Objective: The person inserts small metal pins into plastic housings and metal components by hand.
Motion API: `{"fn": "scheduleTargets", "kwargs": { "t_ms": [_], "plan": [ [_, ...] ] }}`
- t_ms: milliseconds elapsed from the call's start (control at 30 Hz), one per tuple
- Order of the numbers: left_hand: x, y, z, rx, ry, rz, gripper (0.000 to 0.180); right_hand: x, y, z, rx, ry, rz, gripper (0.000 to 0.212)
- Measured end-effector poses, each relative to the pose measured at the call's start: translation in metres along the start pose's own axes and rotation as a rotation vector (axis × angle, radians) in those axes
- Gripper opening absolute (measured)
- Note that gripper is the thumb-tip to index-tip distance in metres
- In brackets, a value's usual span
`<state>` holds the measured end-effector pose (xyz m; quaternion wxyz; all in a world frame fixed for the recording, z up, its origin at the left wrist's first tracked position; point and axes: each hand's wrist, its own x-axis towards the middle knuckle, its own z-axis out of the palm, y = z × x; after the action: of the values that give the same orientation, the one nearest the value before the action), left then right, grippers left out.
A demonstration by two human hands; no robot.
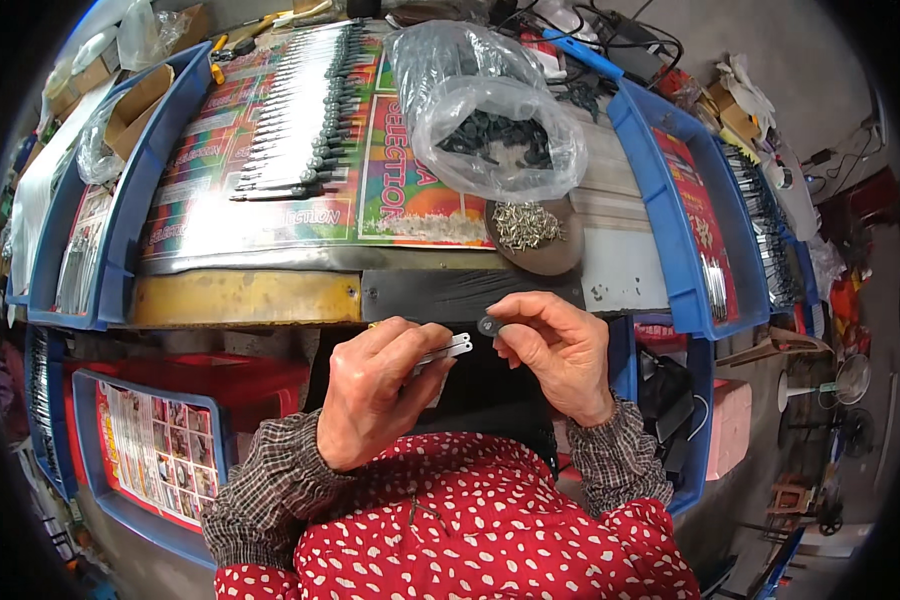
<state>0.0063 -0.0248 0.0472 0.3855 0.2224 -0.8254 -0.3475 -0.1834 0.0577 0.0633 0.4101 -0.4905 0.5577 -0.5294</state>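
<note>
Closed around a thin pair of silvery metal strips with holed, rounded ends (456,346), my left hand (368,392) is in front of the table edge. Just to its right, my right hand (562,358) pinches a small dark rounded piece (489,326) between thumb and fingers. The piece is close to the strip ends but apart from them. Beyond my hands, a clear plastic bag (568,165) lies open with many small black parts (538,152) inside. A brown round dish (560,258) at the table edge carries a heap of small shiny metal pins, perhaps rivets (526,226).
A long row of metal strips with dark ends (305,110) lies on the printed table cover (210,215). Blue trays stand at the left (120,240) and right (670,230). Another blue tray (95,440) sits lower left. Cables (630,40) tangle at the back.
</note>
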Motion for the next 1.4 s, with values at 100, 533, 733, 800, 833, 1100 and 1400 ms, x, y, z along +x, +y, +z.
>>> {"fn": "scheduleTargets", "kwargs": {
  "t_ms": [100, 533, 733, 800, 833, 1100, 1400],
  "plan": [
    [-0.003, 0.003, 0.002, -0.011, -0.013, -0.003, 0.026, -0.002, 0.002, 0.002, -0.048, -0.012, -0.049, 0.017],
    [-0.01, 0.0, 0.007, 0.037, -0.044, 0.022, 0.026, -0.006, 0.013, -0.001, -0.112, -0.029, -0.118, 0.014],
    [-0.014, -0.003, 0.01, 0.013, -0.086, 0.004, 0.025, -0.006, 0.022, -0.004, -0.114, -0.095, -0.079, 0.013],
    [-0.017, -0.004, 0.012, 0.01, -0.086, 0.001, 0.025, -0.005, 0.025, -0.002, -0.116, -0.116, -0.078, 0.013],
    [-0.018, -0.005, 0.013, 0.011, -0.085, 0.005, 0.025, -0.005, 0.026, -0.001, -0.117, -0.133, -0.085, 0.014],
    [-0.031, -0.009, 0.019, -0.011, -0.095, -0.045, 0.025, -0.018, 0.036, 0.008, -0.034, -0.137, 0.061, 0.015],
    [-0.043, -0.013, 0.025, -0.035, -0.075, -0.058, 0.028, -0.025, 0.044, 0.004, -0.042, -0.225, 0.031, 0.018]
  ]
}}
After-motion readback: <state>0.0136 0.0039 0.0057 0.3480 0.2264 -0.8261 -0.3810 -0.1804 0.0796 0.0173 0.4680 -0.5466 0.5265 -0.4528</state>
